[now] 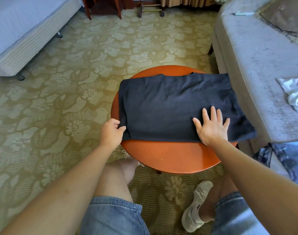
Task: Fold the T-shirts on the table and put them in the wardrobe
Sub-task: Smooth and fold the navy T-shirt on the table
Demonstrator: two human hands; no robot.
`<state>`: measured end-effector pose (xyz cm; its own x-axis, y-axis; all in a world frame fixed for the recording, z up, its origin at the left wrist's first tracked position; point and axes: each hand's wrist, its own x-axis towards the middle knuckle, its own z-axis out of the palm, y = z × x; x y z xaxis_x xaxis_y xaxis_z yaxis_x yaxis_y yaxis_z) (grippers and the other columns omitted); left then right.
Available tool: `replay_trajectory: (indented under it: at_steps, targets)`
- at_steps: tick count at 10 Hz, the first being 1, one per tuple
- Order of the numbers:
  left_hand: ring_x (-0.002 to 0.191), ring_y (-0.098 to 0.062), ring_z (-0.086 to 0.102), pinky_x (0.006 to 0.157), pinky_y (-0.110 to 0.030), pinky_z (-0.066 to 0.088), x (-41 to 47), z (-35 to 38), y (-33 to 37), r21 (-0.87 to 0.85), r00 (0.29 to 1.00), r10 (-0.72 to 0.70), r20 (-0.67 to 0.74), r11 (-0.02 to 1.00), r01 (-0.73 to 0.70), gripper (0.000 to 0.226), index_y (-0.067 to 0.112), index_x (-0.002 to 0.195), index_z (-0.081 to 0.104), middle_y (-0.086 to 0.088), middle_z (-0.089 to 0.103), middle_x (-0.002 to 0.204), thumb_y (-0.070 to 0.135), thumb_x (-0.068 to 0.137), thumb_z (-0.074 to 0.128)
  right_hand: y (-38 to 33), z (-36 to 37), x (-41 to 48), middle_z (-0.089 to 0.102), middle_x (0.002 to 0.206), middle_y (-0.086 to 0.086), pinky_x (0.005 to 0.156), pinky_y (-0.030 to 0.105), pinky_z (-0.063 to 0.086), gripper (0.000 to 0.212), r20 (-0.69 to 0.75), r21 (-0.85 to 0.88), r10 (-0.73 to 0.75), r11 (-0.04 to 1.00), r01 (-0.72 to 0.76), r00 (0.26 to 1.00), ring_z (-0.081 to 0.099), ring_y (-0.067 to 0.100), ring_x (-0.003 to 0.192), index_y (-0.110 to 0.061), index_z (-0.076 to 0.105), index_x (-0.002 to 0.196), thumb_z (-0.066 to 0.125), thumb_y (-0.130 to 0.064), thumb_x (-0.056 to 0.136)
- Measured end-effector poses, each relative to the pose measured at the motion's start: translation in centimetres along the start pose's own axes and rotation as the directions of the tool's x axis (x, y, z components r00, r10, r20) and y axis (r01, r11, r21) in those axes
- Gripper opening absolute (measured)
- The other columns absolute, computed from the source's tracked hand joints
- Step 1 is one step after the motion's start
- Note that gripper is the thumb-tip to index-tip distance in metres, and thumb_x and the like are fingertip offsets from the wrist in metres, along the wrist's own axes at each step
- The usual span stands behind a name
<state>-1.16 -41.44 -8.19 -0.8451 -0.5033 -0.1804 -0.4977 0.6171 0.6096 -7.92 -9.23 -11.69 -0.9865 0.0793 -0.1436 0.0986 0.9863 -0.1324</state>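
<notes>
Dark navy cotton T-shirt (175, 106) lay part-folded on the round orange wooden table (170, 155). Left hand (111, 133) pinched its near-left corner; right hand (210, 126) pressed flat, fingers spread. Advice: anchor right, carry left edge across evenly.

The left hand (111, 131) curled in a pinch; the right hand (211, 127) flat, palm down, fingers (213, 112) spread.

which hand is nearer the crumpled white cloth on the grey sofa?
Right. The right hand lies flat on the dark navy T-shirt, left of the crumpled white cloth; the left hand pinches the shirt's far left edge.
</notes>
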Motion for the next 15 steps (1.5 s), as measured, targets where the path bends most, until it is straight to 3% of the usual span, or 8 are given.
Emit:
replay_trajectory:
  at_steps: [2,4,5,7,10,11,12,15]
  targets:
    - [0.088,-0.021,0.058,0.076,-0.028,0.041,-0.2,0.8,-0.7,-0.094,0.989,0.066,-0.132,0.993,-0.078,0.009,0.014,0.086,0.066,-0.005,0.066,0.099,0.011,0.092,0.061,-0.1,0.2,0.0,0.002,0.163,0.005,0.118,0.057,0.0,0.07,-0.011,-0.015,0.007,1.0,-0.007,1.0,-0.004,0.025,0.15,-0.025,0.014,0.155,0.014,-0.064,0.096]
    - [0.089,-0.025,0.057,0.075,-0.029,0.038,0.2,-0.4,-1.2,-0.175,0.983,-0.076,-0.168,0.983,0.046,0.013,0.007,0.1,0.061,-0.006,0.061,0.096,0.013,0.1,0.05,0.0,0.3,-0.1,0.001,0.163,0.004,0.119,0.056,0.0,0.071,-0.016,-0.03,0.008,1.0,-0.008,1.0,-0.005,0.025,0.15,-0.026,0.013,0.155,0.012,-0.065,0.096]
    - [0.098,-0.029,0.059,0.073,-0.03,0.038,-0.1,-0.7,-1.1,-0.226,0.994,-0.088,-0.062,0.971,0.072,0.014,0.008,0.108,0.055,-0.005,0.06,0.099,0.019,0.099,0.051,0.0,0.2,-0.1,0.002,0.163,0.004,0.119,0.056,0.0,0.07,-0.018,-0.025,0.009,1.0,-0.009,1.0,-0.004,0.025,0.15,-0.026,0.013,0.155,0.012,-0.065,0.096]
    - [0.124,-0.025,0.054,0.105,-0.044,0.044,-0.9,-1.0,-0.5,-0.304,0.933,-0.055,0.356,0.937,0.171,0.094,0.028,0.155,0.009,-0.01,0.051,0.142,0.001,0.086,0.067,0.0,0.3,-0.1,0.003,0.163,0.004,0.118,0.056,0.001,0.071,-0.023,-0.034,0.009,0.999,-0.01,1.0,-0.003,0.025,0.15,-0.026,0.014,0.155,0.011,-0.065,0.096]
    - [0.102,-0.025,0.067,0.072,-0.033,0.054,-0.1,-4.4,-0.7,-0.124,0.863,0.032,0.505,0.992,0.035,0.109,0.039,0.154,-0.006,-0.006,0.065,0.126,-0.018,0.083,0.055,0.0,0.3,-0.2,0.003,0.163,0.005,0.118,0.056,0.0,0.071,-0.028,-0.03,0.002,1.0,-0.003,1.0,-0.003,0.026,0.15,-0.027,0.014,0.155,0.01,-0.066,0.095]
    - [0.087,-0.031,0.07,0.075,-0.05,0.054,0.2,-5.2,-1.0,0.026,0.87,0.06,0.489,0.996,-0.083,0.109,0.048,0.15,-0.008,0.002,0.073,0.101,-0.016,0.082,0.049,0.1,0.2,-0.2,0.003,0.163,0.005,0.118,0.056,0.001,0.072,-0.023,-0.027,0.002,1.0,-0.003,1.0,-0.003,0.025,0.15,-0.027,0.013,0.155,0.01,-0.066,0.095]
    - [0.077,-0.026,0.067,0.063,-0.038,0.048,0.3,-5.3,-1.5,0.109,0.89,0.066,0.45,0.986,-0.128,0.106,0.046,0.151,-0.007,-0.002,0.073,0.093,-0.016,0.083,0.046,0.0,0.1,-0.3,0.003,0.163,0.005,0.119,0.056,0.0,0.072,-0.025,-0.023,-0.004,1.0,0.004,1.0,-0.003,0.025,0.15,-0.027,0.013,0.155,0.01,-0.066,0.095]
    - [0.132,-0.03,0.041,0.11,-0.045,0.036,0.7,-1.6,1.2,0.137,0.995,0.074,0.065,0.987,-0.082,0.064,0.02,0.151,0.03,-0.009,0.045,0.142,0.025,0.092,0.055,-0.2,-0.2,-0.1,0.001,0.163,0.005,0.119,0.057,-0.001,0.072,0.01,-0.026,-0.007,1.0,0.008,1.0,-0.005,0.026,0.15,-0.025,0.012,0.155,0.012,-0.066,0.095]
